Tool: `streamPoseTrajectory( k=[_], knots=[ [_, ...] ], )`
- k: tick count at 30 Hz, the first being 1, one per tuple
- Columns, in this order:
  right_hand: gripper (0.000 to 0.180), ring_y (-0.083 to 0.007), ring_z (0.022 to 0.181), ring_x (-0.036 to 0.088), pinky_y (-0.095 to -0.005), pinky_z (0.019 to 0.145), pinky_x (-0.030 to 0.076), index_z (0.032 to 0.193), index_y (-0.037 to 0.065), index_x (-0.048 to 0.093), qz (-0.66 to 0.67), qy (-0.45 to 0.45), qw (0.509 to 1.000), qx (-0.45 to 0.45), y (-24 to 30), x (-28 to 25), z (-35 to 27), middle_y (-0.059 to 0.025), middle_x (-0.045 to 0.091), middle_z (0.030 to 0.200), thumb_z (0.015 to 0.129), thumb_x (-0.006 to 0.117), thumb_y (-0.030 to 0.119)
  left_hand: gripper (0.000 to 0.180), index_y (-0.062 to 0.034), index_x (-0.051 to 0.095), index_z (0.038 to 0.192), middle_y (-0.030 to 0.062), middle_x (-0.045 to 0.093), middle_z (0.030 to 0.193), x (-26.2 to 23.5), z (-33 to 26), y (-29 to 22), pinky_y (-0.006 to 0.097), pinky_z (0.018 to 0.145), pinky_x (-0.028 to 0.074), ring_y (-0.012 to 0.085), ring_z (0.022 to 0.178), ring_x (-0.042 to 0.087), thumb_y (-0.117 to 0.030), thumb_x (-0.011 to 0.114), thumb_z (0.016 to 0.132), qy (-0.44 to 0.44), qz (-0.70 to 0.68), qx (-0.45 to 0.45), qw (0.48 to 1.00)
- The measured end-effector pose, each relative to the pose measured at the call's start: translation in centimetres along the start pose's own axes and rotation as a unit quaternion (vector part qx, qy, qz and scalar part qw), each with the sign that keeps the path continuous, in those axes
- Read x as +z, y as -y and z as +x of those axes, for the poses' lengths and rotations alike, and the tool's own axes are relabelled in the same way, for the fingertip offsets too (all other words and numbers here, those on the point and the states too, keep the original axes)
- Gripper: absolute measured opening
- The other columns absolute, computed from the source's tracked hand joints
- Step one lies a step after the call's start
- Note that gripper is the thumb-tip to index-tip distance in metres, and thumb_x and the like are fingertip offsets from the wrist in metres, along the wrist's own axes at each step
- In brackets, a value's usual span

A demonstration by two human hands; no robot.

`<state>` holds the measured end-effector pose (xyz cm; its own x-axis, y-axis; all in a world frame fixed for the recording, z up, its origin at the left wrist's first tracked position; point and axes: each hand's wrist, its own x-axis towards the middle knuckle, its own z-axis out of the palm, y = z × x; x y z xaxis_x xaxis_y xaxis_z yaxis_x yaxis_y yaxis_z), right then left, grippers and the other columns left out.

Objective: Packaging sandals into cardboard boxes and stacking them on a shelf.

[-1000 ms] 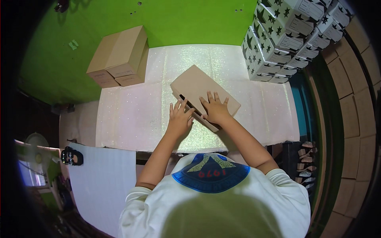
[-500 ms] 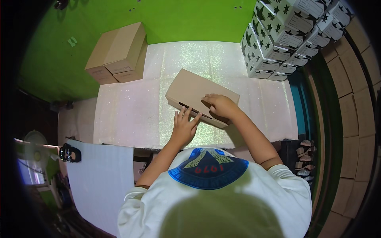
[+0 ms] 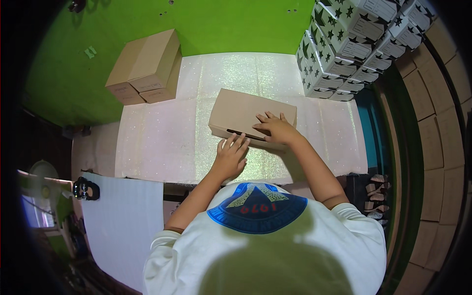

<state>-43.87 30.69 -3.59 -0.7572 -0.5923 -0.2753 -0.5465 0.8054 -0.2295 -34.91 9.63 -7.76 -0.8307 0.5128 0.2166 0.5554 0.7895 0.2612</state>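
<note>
A brown cardboard box (image 3: pixel 246 108) lies on the glittery pale table cover (image 3: pixel 157 142), turned at a slight angle. A dark strip (image 3: pixel 247 135) runs along its near top edge. My left hand (image 3: pixel 230 156) is at the near side of the box, its fingers stretched out with the tips against that edge. On the right part of the lid rests my right hand (image 3: pixel 278 129), fingers spread. Neither hand grips anything. The box's contents are hidden.
Brown cartons (image 3: pixel 152 61) stand at the back left of the table. White star-patterned boxes (image 3: pixel 339 54) are stacked at the back right. A green wall (image 3: pixel 236 24) closes off the far side. Shoes (image 3: pixel 377 189) sit below the right edge, and more cartons (image 3: pixel 432 142) line the far right.
The box has turned slightly counterclockwise, its right end now farther from me. My right hand's fingers have spread on the lid. My left hand stays along the near edge.
</note>
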Motion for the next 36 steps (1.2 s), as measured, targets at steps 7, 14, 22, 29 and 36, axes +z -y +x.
streamPoseTrajectory(
  k=[7, 14, 22, 29, 36],
  knots=[
    [0.059, -0.0299, 0.133, 0.019, -0.0589, 0.104, 0.014, 0.125, 0.028, 0.047, 0.021, -0.07, 0.997, 0.032, 0.1, 1.2, -0.8, -0.0055, 0.025, 0.144, 0.07, 0.068, 0.027, 0.065, -0.0168, 0.036, 0.132, 0.0106, 0.033, 0.135, -0.4, 0.4, 1.5, 0.055, 0.1, 0.018, 0.0283, 0.126, 0.029, -0.026, 0.063, 0.073, -0.007, 0.034, -0.075, 0.997],
    [0.064, -0.0267, 0.134, 0.019, -0.0578, 0.103, 0.017, 0.125, 0.033, 0.046, 0.008, -0.039, 0.995, 0.087, -2.7, -1.0, 1.7, -0.0011, 0.024, 0.144, 0.067, 0.072, 0.026, 0.067, -0.0189, 0.033, 0.134, 0.0124, 0.022, 0.142, 0.4, -0.3, 1.2, 0.059, 0.101, 0.014, 0.0293, 0.131, 0.023, -0.028, 0.062, 0.074, 0.02, -0.004, -0.08, 0.997],
    [0.066, -0.035, 0.128, 0.029, -0.0448, 0.103, 0.029, 0.123, 0.026, 0.05, 0.011, -0.104, 0.993, 0.056, -13.2, -2.0, 6.7, -0.0073, 0.033, 0.14, 0.062, 0.075, 0.017, 0.05, -0.0173, 0.048, 0.123, 0.0135, 0.024, 0.141, 0.3, -2.6, 1.6, 0.06, 0.102, 0.011, 0.0303, 0.131, 0.022, -0.027, 0.061, 0.076, 0.05, -0.008, -0.137, 0.989],
    [0.074, -0.0377, 0.127, 0.029, -0.0438, 0.101, 0.031, 0.128, 0.029, 0.042, -0.029, -0.091, 0.995, 0.042, -12.7, -3.9, 8.2, -0.0105, 0.031, 0.14, 0.063, 0.074, 0.019, 0.042, -0.0164, 0.054, 0.116, 0.0138, 0.03, 0.137, -0.1, -4.3, 1.9, 0.059, 0.102, 0.015, 0.0298, 0.127, 0.029, -0.024, 0.062, 0.076, 0.033, -0.045, -0.229, 0.972],
    [0.07, -0.0446, 0.12, 0.037, -0.043, 0.096, 0.039, 0.133, 0.023, 0.035, -0.106, -0.06, 0.992, 0.016, -11.3, -4.8, 9.0, -0.0164, 0.03, 0.139, 0.069, 0.065, 0.016, 0.04, -0.0159, 0.055, 0.115, 0.0136, 0.032, 0.136, 0.0, -2.5, 1.7, 0.057, 0.103, 0.014, 0.0285, 0.124, 0.033, -0.024, 0.061, 0.076, 0.027, -0.06, -0.207, 0.976]
  ],
)
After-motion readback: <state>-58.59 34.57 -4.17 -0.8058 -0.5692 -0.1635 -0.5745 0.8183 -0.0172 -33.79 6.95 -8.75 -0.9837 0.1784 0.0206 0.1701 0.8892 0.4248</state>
